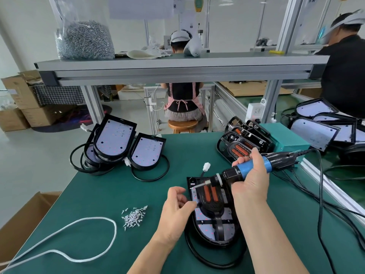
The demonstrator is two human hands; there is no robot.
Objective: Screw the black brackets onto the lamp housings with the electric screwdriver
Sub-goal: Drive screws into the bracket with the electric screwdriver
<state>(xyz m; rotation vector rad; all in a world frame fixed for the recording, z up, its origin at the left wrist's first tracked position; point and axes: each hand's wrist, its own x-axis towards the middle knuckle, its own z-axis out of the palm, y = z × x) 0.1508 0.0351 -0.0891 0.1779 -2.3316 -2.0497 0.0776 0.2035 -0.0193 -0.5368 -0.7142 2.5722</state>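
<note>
Black bracket [210, 196] sits on the lamp housing [205, 224] between your hands, long axis running away from you. Your right hand [250, 182] grips the electric screwdriver [233, 174], bit [197, 185] slanting toward the housing's far-left corner; your left hand [175, 206] curls beside that edge, whether it pinches a screw unclear.

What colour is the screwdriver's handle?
Blue, on the electric screwdriver gripped by the right hand; head view.

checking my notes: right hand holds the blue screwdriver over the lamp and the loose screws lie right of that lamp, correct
One slip: in the head view the loose screws lie left of the lamp, not right. The right hand does hold the blue screwdriver over the lamp.
</note>
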